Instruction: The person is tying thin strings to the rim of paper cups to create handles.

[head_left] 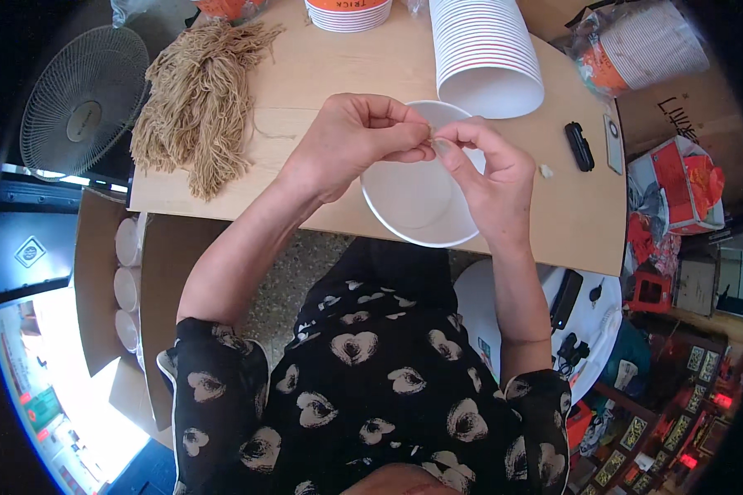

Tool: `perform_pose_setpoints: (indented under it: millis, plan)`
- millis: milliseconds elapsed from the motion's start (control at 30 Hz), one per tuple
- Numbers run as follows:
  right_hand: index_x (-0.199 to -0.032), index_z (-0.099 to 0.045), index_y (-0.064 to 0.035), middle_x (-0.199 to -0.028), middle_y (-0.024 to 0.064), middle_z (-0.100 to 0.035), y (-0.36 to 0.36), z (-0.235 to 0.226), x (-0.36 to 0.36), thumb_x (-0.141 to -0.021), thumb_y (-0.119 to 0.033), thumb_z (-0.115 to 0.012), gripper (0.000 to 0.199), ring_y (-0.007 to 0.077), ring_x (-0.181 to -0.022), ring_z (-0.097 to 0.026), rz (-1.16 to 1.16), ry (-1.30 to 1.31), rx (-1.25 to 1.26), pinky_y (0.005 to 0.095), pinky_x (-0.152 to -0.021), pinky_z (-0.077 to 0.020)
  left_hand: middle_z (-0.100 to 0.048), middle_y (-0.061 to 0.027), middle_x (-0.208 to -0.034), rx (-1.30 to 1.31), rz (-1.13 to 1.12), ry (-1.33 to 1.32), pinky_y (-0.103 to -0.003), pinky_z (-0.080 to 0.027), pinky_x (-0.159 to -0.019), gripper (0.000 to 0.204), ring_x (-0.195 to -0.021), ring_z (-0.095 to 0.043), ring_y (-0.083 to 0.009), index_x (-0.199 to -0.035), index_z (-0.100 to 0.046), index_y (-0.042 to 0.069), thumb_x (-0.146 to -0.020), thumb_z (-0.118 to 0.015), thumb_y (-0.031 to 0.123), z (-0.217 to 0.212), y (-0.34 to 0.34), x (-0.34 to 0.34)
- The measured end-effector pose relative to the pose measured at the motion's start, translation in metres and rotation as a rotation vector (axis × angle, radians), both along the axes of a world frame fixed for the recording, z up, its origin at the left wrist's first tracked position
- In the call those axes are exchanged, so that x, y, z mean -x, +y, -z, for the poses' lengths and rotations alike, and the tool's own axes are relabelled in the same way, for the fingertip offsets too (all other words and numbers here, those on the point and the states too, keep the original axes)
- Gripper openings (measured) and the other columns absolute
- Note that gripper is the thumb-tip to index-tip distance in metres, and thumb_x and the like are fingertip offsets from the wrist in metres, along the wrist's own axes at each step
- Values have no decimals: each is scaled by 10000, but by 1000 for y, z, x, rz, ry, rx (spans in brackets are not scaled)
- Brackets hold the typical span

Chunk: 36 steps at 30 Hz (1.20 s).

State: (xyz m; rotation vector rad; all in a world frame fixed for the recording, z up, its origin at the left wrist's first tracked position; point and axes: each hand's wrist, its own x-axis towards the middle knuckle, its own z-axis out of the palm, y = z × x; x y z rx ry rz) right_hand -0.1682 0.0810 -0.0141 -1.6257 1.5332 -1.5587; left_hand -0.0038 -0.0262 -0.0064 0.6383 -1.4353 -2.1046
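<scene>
Over a round white paper bucket (409,202), my left hand (357,139) and my right hand (495,177) meet fingertip to fingertip. Both are closed in a pinch. Between the tips a small tan bit shows, looking like an end of string, mostly hidden by the fingers. The bucket stands at the table's near edge with its mouth up; its inside shows white. Left of my hands lies a thick bundle of tan string (198,103), and a loose strand trails from it toward my left wrist.
On the table (305,74) lies a stack of white buckets (487,54) behind my right hand. A black folding tool (579,147) sits at the right. A fan (82,120) stands far left, above a cardboard box (103,289) holding white buckets. Bagged buckets (648,45) are far right.
</scene>
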Motion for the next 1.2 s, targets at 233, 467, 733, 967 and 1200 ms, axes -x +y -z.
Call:
perform_pose_setpoints:
  millis: [233, 467, 733, 967, 1200]
  plan:
    - [-928, -691, 27, -863, 36, -686, 0, -4, -1, -879, -71, -685, 110, 98, -819, -609, 51, -98, -78, 264, -793, -493, -701, -150, -922, 39, 24, 12, -259, -580, -827, 192, -865, -706, -181, -1015, -647, -91, -894, -673, 56, 0, 3, 1]
    - [-924, -701, 23, -850, 32, -695, -2, -1, 0, -877, -87, -691, 119, 90, -812, -613, 67, -166, -115, 263, -796, -495, -711, -113, -907, 105, 47, 13, -235, -567, -799, 183, -849, -698, -144, -982, -667, -66, -852, -723, 51, -1, 3, -1]
    - [-940, -712, 25, -860, 33, -701, 1, 0, 1, -870, -81, -696, 128, 91, -816, -624, 72, -182, -110, 253, -791, -500, -711, -81, -889, 254, -31, -34, -219, -568, -741, 170, -808, -685, -103, -969, -678, -52, -823, -737, 10, 1, 10, 2]
    - [-1000, -704, 37, -888, 50, -698, 7, -10, -2, -905, -85, -665, 160, 101, -828, -639, 54, -211, -160, 242, -779, -506, -712, -85, -868, 258, -44, -13, -234, -567, -775, 166, -827, -692, -122, -975, -676, -55, -833, -728, 15, 3, 8, 0]
    - [-1042, -677, 25, -936, 63, -702, 3, -16, 11, -889, -67, -645, 181, 112, -851, -643, -14, -27, -144, 279, -826, -502, -713, -110, -899, 62, 84, 0, -247, -563, -807, 148, -853, -707, -164, -976, -680, -37, -843, -716, 20, 0, 0, -6]
